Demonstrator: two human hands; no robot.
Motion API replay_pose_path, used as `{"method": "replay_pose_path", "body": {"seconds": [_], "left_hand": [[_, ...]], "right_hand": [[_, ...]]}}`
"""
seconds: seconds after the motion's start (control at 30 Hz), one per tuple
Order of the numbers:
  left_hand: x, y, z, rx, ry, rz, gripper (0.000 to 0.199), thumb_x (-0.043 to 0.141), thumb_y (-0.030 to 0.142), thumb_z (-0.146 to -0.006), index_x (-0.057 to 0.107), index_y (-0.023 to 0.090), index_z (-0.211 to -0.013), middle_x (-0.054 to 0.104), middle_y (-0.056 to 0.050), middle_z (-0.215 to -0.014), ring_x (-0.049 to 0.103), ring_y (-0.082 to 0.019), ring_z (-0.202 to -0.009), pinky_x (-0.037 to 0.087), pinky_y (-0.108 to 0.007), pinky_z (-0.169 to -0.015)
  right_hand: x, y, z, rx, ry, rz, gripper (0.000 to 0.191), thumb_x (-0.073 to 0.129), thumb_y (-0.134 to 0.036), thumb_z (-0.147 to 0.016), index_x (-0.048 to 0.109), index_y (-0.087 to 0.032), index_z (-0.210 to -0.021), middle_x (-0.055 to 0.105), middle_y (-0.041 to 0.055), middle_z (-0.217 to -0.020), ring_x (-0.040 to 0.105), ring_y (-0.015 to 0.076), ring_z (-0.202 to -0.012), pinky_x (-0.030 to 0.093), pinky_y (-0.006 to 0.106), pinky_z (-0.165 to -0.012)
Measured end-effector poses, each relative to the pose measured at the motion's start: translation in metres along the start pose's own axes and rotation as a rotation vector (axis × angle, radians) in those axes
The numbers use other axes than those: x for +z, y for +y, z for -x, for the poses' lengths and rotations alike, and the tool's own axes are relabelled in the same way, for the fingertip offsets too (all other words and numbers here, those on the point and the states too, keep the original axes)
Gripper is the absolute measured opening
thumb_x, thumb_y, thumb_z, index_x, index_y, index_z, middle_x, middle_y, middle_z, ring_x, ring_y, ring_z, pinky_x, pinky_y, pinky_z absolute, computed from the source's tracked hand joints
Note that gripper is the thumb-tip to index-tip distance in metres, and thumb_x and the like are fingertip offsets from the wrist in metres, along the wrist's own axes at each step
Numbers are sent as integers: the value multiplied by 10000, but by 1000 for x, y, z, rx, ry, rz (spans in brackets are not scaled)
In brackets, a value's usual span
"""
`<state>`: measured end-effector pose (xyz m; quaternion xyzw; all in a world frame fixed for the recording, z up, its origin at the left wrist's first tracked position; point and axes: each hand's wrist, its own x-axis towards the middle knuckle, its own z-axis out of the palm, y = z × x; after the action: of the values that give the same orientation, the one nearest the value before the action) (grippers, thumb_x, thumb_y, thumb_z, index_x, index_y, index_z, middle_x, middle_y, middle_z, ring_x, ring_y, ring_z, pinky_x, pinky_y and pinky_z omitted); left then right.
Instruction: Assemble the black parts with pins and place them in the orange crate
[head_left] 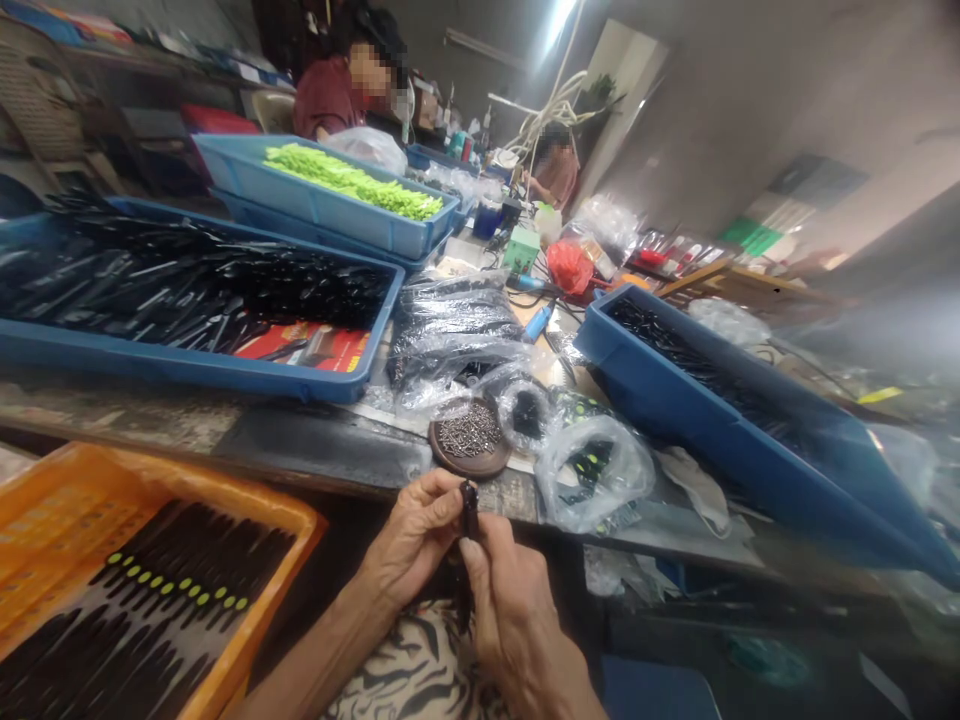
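Observation:
My left hand and my right hand meet in front of the bench edge, above my lap. Between their fingers is a slim, dark, elongated piece, held roughly upright. The left thumb and fingers pinch its upper end; the right hand wraps round it lower down, and its lower part is mostly hidden. Just beyond the hands lies a round brown dish of small metal screws or pins. Right of the dish, an open plastic bag contains black parts with yellow-green spots.
An orange crate of black pieces stands at my left. Blue trays of dark parts flank the bench, with another tray of bright green pieces behind. A plastic bag of black parts lies mid-bench. Two people sit farther back.

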<state>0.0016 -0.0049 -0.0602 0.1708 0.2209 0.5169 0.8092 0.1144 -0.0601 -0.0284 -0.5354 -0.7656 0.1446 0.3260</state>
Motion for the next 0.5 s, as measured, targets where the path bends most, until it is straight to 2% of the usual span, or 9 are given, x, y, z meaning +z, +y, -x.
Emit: {"method": "replay_pose_path", "body": {"seconds": [0.2,0.33,0.5], "left_hand": [[3,2,-1,39,15,-37,128,789,152,-594,669,121,-625,629,23,-593,538,-50,-538,423,-123,-532],[3,1,-1,47,32,-59,139,795,152,-580,671,113,-630,620,21,-582,518,-44,-519,409,-119,-515],[2,0,0,64,58,-86,146,799,150,-571,674,107,-635,604,28,-573,479,-27,-505,377,-106,-501]], "right_hand": [[1,3,3,89,-57,60,164,344,-196,-912,506,-172,-928,563,26,-625,546,151,-520,375,249,-504],[3,7,3,25,16,152,176,335,-219,-920,503,-172,-903,566,26,-624,555,158,-525,368,249,-488],[5,10,1,-28,64,183,213,317,-239,-934,508,-167,-873,503,-16,-512,503,141,-406,343,241,-409]]}}
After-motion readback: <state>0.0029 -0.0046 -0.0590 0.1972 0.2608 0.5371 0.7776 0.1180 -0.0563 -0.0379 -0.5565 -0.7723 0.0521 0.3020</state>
